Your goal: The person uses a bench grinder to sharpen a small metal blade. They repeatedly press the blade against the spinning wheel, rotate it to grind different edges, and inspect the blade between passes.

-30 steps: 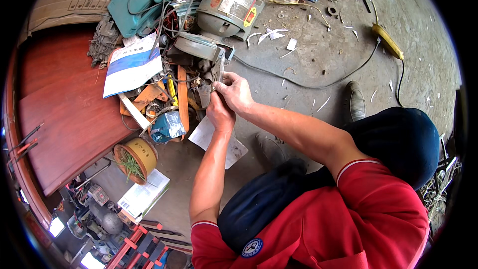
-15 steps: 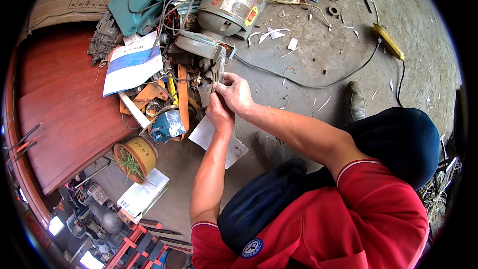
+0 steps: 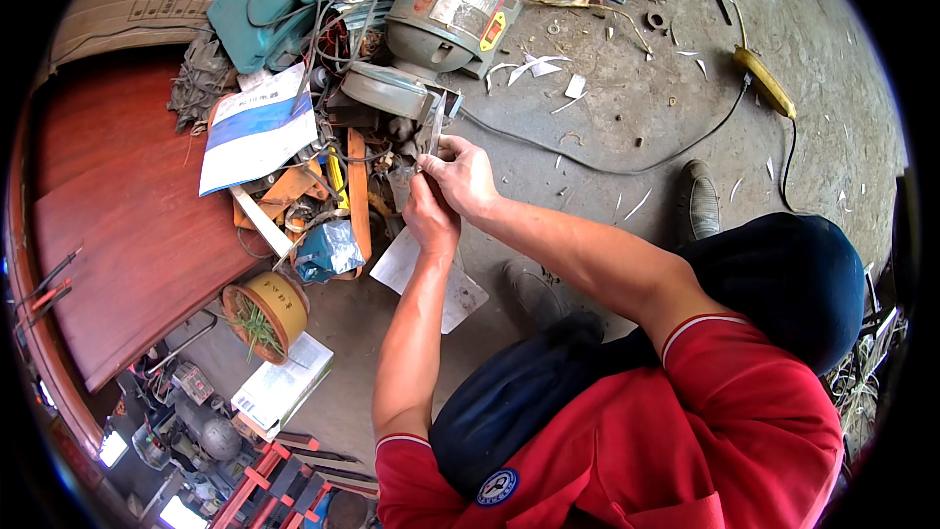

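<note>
We've got a thin flat strip (image 3: 437,127) poking up out of our R hand (image 3: 464,179), upper end right by the tool rest of the bench grinder (image 3: 452,8); can't tell if it's touching the wheel. It's well off the R edge of the red-brown table (image 3: 127,225), w/ a pile of tools & scrap in btwn.

Labels: grinder has a worn whitish sticker, a red oval mark & a yellow switch plate, txt too small for us. Paper sheet (image 3: 257,132) over the table's R edge has a blue band w/ dark lettering. Plant pot (image 3: 277,306) nr the table's lower R corner has dark characters. Round blue/white badge (image 3: 497,487) on our red shirt.

R hand's pinched tight on the strip's lower end, thumb & fingers together. L hand (image 3: 431,218) is curled up right against it; can't tell if it's clamped on the strip too, fingertips mostly hidden.
</note>
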{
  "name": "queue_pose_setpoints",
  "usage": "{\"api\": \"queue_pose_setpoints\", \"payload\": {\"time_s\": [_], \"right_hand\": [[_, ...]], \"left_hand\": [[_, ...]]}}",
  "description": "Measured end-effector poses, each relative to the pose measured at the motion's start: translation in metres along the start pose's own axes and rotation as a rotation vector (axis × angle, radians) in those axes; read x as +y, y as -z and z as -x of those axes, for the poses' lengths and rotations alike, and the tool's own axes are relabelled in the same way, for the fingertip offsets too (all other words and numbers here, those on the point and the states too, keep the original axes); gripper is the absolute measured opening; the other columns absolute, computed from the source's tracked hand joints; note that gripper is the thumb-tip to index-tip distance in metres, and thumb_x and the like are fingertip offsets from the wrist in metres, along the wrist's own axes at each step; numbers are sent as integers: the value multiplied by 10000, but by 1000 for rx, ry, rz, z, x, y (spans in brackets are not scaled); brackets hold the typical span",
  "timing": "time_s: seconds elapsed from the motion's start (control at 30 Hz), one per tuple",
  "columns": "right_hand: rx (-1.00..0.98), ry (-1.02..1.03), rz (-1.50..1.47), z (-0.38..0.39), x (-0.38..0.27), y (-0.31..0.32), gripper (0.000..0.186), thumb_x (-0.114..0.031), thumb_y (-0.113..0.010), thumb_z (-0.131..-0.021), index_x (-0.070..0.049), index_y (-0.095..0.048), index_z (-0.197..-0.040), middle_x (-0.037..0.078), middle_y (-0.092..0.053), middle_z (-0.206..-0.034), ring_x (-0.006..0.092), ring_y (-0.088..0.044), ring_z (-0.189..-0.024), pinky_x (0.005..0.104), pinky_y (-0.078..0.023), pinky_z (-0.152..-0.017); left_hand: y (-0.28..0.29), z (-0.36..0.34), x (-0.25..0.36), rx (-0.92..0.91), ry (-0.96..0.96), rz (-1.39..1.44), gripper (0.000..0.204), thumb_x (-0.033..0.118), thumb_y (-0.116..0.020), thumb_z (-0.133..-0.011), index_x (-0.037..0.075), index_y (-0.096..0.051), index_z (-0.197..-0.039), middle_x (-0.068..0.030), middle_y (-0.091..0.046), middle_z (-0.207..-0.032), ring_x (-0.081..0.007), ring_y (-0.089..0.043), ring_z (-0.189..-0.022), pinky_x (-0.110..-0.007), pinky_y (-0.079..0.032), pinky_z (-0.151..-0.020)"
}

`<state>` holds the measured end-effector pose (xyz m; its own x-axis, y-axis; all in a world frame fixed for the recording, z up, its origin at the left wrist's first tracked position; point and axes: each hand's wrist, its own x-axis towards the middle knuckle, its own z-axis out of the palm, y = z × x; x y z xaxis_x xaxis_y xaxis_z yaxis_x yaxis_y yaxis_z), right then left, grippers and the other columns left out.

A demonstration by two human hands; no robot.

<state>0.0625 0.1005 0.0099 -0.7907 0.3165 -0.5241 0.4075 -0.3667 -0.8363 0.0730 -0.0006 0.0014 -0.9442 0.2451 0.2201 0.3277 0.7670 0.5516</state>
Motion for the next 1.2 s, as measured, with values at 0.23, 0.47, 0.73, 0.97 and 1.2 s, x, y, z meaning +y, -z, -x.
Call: {"api": "queue_pose_setpoints", "payload": {"time_s": [0.23,0.47,0.73,0.97,1.2], "right_hand": [[1,3,-8,-2,-3,1,314,-136,-767,-894,51,-689,-1134,102,-738,-908,133,-668,-799,306,-557,-729],[-2,7,25,-4,-7,3,350,-152,-771,-891,66,-682,-1150,128,-748,-939,147,-681,-816,315,-566,-747],[20,-4,-9,-7,-12,3,326,-191,-780,-868,18,-714,-1110,138,-761,-927,192,-717,-809,349,-567,-753],[13,-8,-16,-10,-10,2,345,-151,-772,-890,55,-688,-1153,107,-742,-919,134,-667,-799,310,-565,-740],[22,10,-18,-11,-14,4,368,-175,-770,-873,41,-691,-1160,121,-750,-939,156,-688,-824,323,-565,-765]], "left_hand": [[-1,-4,2,-19,14,-11,211,130,-717,-886,24,-535,-904,-194,-688,-792,-413,-691,-713,-482,-524,-583],[-2,-8,4,-5,16,33,201,124,-714,-890,24,-541,-903,-187,-688,-793,-409,-691,-714,-481,-525,-598],[-5,-12,1,-21,-17,14,214,136,-736,-882,25,-560,-930,-173,-697,-800,-387,-705,-734,-465,-533,-609],[-10,-12,-7,-23,14,55,239,152,-757,-875,30,-560,-933,-153,-702,-799,-366,-713,-735,-452,-540,-624],[-5,-24,6,-30,-13,44,261,156,-767,-857,27,-543,-896,-172,-698,-784,-388,-710,-716,-473,-530,-596]]}}
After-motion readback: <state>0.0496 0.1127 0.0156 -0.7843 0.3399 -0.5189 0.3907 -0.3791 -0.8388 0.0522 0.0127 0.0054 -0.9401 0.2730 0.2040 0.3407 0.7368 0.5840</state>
